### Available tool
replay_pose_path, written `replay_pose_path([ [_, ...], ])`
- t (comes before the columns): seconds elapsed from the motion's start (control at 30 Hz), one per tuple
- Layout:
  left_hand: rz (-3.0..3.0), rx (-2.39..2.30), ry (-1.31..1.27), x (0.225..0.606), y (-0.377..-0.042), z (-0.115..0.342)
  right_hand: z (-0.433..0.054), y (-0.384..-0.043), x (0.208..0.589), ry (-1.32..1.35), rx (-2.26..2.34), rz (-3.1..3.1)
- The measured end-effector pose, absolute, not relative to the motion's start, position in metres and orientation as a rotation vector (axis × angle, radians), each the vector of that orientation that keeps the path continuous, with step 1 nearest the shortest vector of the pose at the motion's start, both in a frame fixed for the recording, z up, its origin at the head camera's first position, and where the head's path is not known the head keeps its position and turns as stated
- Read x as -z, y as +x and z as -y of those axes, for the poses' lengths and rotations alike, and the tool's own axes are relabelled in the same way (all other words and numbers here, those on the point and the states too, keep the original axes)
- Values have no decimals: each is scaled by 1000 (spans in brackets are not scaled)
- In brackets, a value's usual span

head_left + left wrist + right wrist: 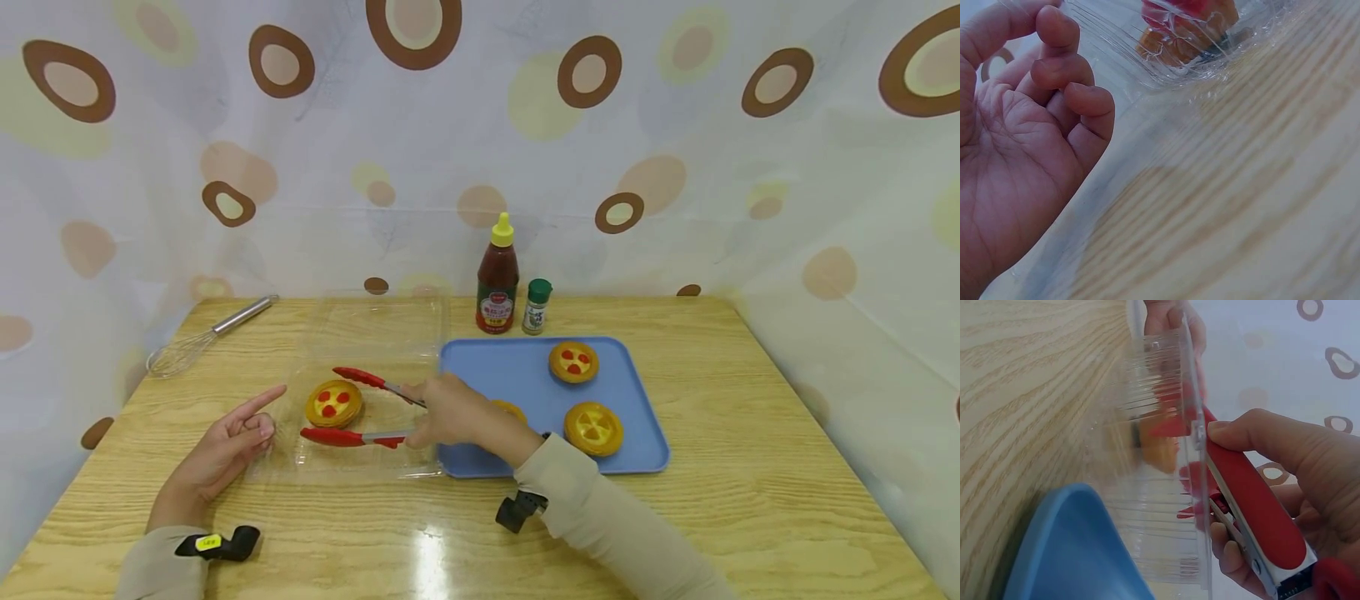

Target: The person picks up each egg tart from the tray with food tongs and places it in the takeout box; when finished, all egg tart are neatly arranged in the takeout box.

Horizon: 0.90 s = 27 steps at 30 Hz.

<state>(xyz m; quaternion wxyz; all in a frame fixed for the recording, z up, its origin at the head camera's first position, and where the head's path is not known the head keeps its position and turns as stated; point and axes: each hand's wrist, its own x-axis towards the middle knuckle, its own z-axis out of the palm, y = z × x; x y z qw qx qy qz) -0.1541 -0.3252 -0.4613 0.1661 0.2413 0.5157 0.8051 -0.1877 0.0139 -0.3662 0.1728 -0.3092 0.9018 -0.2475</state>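
In the head view, my right hand (pixel 446 408) grips red-tipped tongs (pixel 341 437) over a clear plastic container (pixel 375 462). The tongs' arms are spread, one on either side of a small tart (pixel 333 404) with red pieces on top, inside the container. From the right wrist, the thumb presses the red handle (pixel 1260 506) of the tongs. My left hand (pixel 228 450) is at the container's left edge, index finger extended and other fingers curled. In the left wrist view, this hand (pixel 1029 137) appears to pinch the plastic rim at the top, partly out of frame.
A blue tray (pixel 517 367) to the right carries several tarts, one partly behind my right arm. Behind it stand a sauce bottle (pixel 497 287) and a green-capped shaker (pixel 536 307). A whisk (pixel 213 333) lies at back left. The container's lid (pixel 382 325) is raised open behind it.
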Motion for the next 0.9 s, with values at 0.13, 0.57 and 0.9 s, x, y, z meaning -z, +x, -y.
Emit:
replay_pose_path([
  [0.13,-1458,-2289,690,461,-154,325,-18,-186,364,-936,686,-2598],
  [0.57,-1435,-2294,725,461,-153,325,-44,-171,357,-943,872,-2580],
  [0.9,-1432,-2297,706,460,-153,324,-75,-164,357,-912,955,-2625],
])
